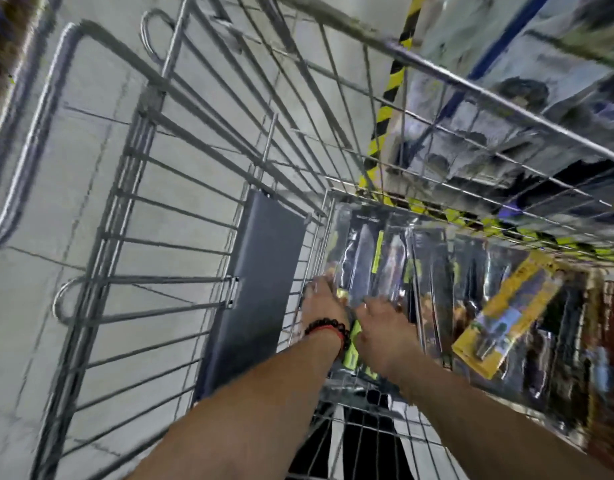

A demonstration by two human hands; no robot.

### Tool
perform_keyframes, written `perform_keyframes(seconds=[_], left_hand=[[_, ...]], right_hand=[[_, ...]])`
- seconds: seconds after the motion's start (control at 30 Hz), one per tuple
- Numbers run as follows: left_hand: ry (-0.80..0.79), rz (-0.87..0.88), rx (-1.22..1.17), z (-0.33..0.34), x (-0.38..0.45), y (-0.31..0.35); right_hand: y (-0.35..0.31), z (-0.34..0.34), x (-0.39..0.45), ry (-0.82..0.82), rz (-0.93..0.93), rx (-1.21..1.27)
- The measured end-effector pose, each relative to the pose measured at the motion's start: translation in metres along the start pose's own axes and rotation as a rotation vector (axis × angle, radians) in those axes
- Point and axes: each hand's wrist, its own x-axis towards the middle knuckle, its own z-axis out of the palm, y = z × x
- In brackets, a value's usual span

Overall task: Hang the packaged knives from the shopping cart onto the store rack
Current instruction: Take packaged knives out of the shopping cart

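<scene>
I look down into a wire shopping cart (201, 140). Several packaged knives (433, 268) in clear black-backed packs lie across its bottom. Both hands reach down onto the leftmost pack (366, 254), which shows two blades and green strips. My left hand (321, 301), with a dark bead bracelet at the wrist, holds the pack's left edge. My right hand (381, 323) presses on its lower part, fingers curled over it. The frame is blurred, so the exact grip is unclear. No store rack is clearly seen.
A grey plastic flap (260, 282) of the cart's child seat stands left of my hands. A yellow carded pack (506, 313) lies on the knives at right. Yellow-black hazard tape (392, 88) marks the floor beyond the cart. Blurred shelving shows at the top right.
</scene>
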Motion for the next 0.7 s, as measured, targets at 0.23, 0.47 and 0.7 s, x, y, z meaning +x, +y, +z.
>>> perform_keyframes(seconds=[0.23,0.47,0.7], left_hand=[[-0.013,-0.037,0.166,0.021,0.002,0.007],[-0.072,0.244,0.102,0.024,-0.009,-0.002],[-0.034,0.116,0.077,0.027,0.008,0.013]], right_hand=[[0.036,0.011,-0.006,0.049,0.075,0.083],[0.050,0.011,-0.005,0.102,0.131,0.217],[0.053,0.014,0.000,0.130,0.160,0.333]])
